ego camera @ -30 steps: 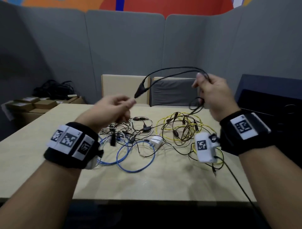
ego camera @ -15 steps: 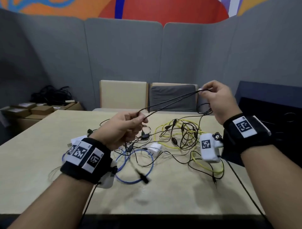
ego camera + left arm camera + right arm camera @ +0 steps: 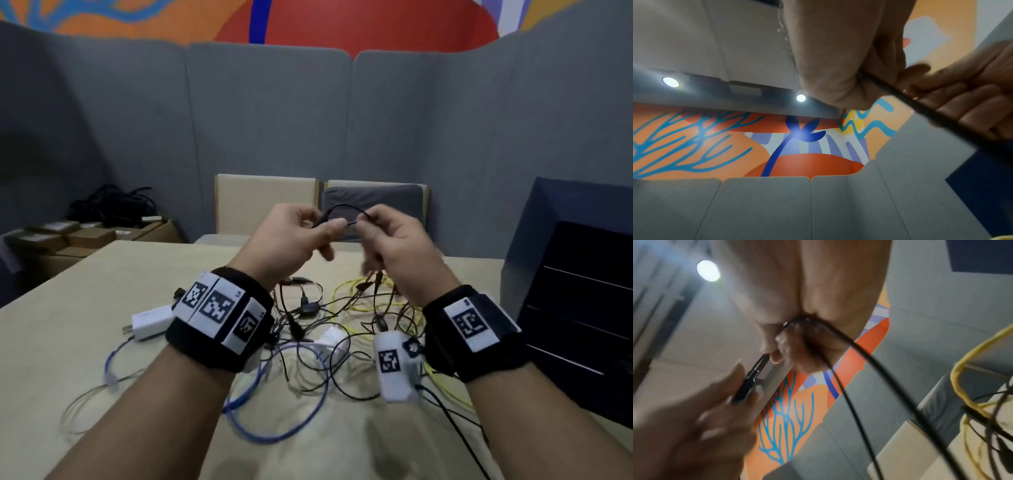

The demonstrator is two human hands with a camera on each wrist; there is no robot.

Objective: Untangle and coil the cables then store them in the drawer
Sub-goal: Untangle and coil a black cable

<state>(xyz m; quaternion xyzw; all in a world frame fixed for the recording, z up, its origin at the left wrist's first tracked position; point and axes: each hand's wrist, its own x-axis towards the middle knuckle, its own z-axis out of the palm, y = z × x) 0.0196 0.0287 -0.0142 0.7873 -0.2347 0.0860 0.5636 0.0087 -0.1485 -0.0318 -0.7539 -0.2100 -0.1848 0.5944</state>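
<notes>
Both hands are raised close together above the table (image 3: pixel 68 342). My left hand (image 3: pixel 325 229) pinches the plug end of a thin black cable (image 3: pixel 346 207), and my right hand (image 3: pixel 370 222) pinches it a short way along, leaving a small arch between them. In the right wrist view the right hand (image 3: pixel 789 331) grips the black cable (image 3: pixel 859 369), which trails down toward the pile, while the left hand (image 3: pixel 715 410) holds its dark plug (image 3: pixel 750 384). The left wrist view shows the left hand (image 3: pixel 849 73) and the cable (image 3: pixel 920 105) crossing the right hand's fingers (image 3: pixel 966 97).
Below the hands lies a tangle of a yellow cable (image 3: pixel 356 291), a blue cable (image 3: pixel 274 435), thin black leads (image 3: pixel 308 308) and white chargers (image 3: pixel 150 322). A dark drawer unit (image 3: pixel 582 308) stands at the right. Two chairs (image 3: pixel 267 205) and boxes (image 3: pixel 89 236) sit behind.
The hands have come together from a wide spread. The long stretch of black cable between them has shrunk to a small arch, and my view has tilted upward.
</notes>
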